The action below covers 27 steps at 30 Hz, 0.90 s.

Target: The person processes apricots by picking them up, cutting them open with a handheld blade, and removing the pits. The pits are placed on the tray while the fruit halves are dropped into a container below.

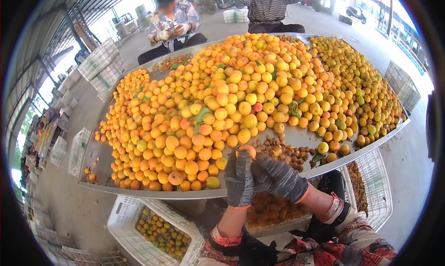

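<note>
My left hand (239, 180), in a dark grey knitted glove, is closed around an orange apricot (246, 151) at the near edge of the metal table (185, 195). Against the same fruit, my right hand (280, 175) in a matching glove has its fingers pressed together; whether it holds anything else is hidden. A large heap of yellow and orange apricots (222, 99) lies just beyond both hands. Brown pits (285, 152) are piled on the metal behind my right hand.
Below the table edge stand a white crate of greenish apricots (162, 236), a crate of orange fruit (273, 210) and another crate (378, 187). Two people (174, 22) (269, 8) sit across the table. Stacked crates (99, 64) stand left.
</note>
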Motion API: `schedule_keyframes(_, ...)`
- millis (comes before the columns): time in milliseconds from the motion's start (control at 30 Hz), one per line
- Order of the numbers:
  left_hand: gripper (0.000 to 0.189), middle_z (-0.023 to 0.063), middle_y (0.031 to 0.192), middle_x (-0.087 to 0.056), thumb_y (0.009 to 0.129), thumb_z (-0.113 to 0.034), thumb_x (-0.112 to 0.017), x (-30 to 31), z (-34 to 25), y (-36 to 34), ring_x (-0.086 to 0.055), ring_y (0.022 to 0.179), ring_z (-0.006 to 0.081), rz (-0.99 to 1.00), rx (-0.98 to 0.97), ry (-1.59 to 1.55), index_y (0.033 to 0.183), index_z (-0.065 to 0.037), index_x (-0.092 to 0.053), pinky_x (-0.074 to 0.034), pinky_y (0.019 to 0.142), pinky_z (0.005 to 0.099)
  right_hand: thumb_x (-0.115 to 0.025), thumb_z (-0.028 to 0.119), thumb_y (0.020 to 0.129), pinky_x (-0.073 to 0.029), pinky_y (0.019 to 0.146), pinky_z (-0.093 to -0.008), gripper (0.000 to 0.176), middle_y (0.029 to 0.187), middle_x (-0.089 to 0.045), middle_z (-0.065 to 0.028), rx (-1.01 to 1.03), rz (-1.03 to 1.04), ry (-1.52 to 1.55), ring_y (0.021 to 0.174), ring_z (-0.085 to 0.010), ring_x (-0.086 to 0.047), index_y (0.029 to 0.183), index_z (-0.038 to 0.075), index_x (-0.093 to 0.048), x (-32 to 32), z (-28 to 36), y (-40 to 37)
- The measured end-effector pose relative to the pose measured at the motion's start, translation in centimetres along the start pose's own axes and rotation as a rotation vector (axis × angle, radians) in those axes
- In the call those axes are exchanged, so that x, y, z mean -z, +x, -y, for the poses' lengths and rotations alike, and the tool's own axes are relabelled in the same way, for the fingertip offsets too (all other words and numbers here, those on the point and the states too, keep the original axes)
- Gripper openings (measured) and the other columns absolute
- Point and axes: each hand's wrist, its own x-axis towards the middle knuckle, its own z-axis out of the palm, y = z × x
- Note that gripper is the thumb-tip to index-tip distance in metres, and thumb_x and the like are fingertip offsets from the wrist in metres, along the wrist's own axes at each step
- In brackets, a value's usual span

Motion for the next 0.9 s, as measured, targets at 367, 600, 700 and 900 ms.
schedule_keyframes(367, 0.025, 0.0194, 0.106, -0.054, 0.084, -0.008, -0.046, 2.8, 1.9, 1.0, -0.054, 0.096, 0.0342, 0.087, 0.136, -0.007, 0.106, 0.000, -0.055, -0.043, 0.087, 0.0385, -0.059, 0.001, 0.080, -0.047, 0.078, -0.0263, 0.032, 0.100, -0.061, -0.0065, -0.344, -0.186, 0.734, 0.092, -0.0135, -0.057, 0.111, 0.002, -0.053, 5.3, 3.7, 1.0)
schedule_keyframes(600, 0.026, 0.0182, 0.106, -0.055, 0.084, -0.011, -0.046, 2.8, 1.7, 0.8, -0.054, 0.096, 0.0321, 0.414, -0.331, 0.198, 0.106, 0.001, -0.055, -0.043, 0.083, 0.0358, -0.073, 0.004, 0.069, -0.042, 0.090, -0.0278, 0.051, 0.113, -0.055, -0.0060, -0.058, 0.099, 0.166, 0.104, -0.0154, -0.051, 0.116, 0.006, -0.052, 3.8, 1.4, 3.3)
schedule_keyframes(700, 0.026, 0.0191, 0.104, -0.056, 0.084, -0.015, -0.049, 2.7, 2.7, 0.8, -0.054, 0.096, 0.0304, 0.334, -0.574, 0.418, 0.105, 0.000, -0.055, -0.044, 0.081, 0.0346, -0.070, 0.006, 0.071, -0.046, 0.084, -0.0286, 0.044, 0.105, -0.058, -0.0062, -0.095, 0.001, 0.355, 0.096, -0.0156, -0.055, 0.112, 0.005, -0.054, 2.2, -0.2, 2.7)
schedule_keyframes(900, 0.032, 0.0100, 0.086, -0.059, 0.081, -0.028, -0.056, 1.9, 2.6, 0.5, -0.059, 0.073, 0.0186, 0.108, 0.259, -0.391, 0.100, -0.003, -0.053, -0.050, 0.058, 0.0276, -0.060, 0.013, 0.076, -0.048, 0.058, -0.0239, 0.035, 0.090, -0.058, -0.0049, -0.622, -0.234, 1.165, 0.073, -0.0116, -0.055, 0.108, 0.002, -0.052, 2.2, 0.8, 2.2)
